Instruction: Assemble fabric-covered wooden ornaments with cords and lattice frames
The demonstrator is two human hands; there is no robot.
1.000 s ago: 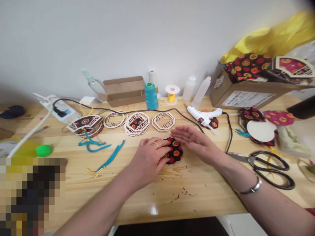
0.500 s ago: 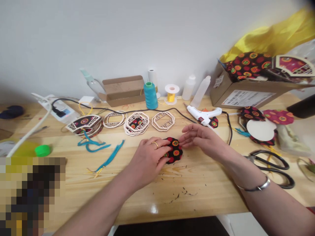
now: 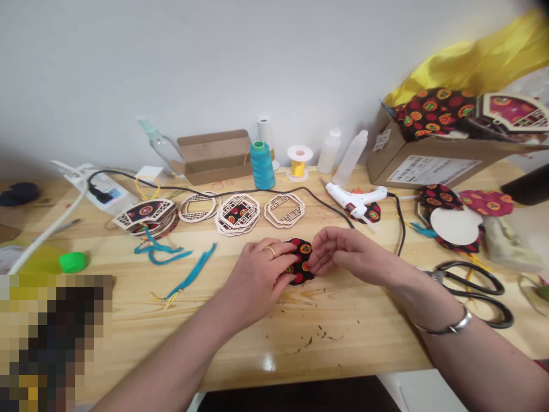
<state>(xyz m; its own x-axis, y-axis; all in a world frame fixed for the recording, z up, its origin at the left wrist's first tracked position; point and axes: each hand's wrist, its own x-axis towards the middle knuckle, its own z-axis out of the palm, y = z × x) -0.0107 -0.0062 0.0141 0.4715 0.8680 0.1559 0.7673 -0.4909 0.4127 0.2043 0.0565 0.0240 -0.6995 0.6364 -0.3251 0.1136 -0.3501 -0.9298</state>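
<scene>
Both hands meet on the small cloth piece [image 3: 302, 260], which lies flat on the surface [image 3: 343, 320]. The left hand [image 3: 261, 274] presses it down. The right hand [image 3: 343, 254] pinches its edge. It has no wooden frame yet; 3 frames [image 3: 285, 209] wait just behind the hands.

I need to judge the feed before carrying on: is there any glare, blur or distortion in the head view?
Head view: a small bright glare spot on the wooden table near its front edge; the lower left corner is pixelated; edges bow, so the yellow cloth at upper right looks smeared. The left hand, right hand and patterned fabric disc are evenly lit and sharp.
</scene>
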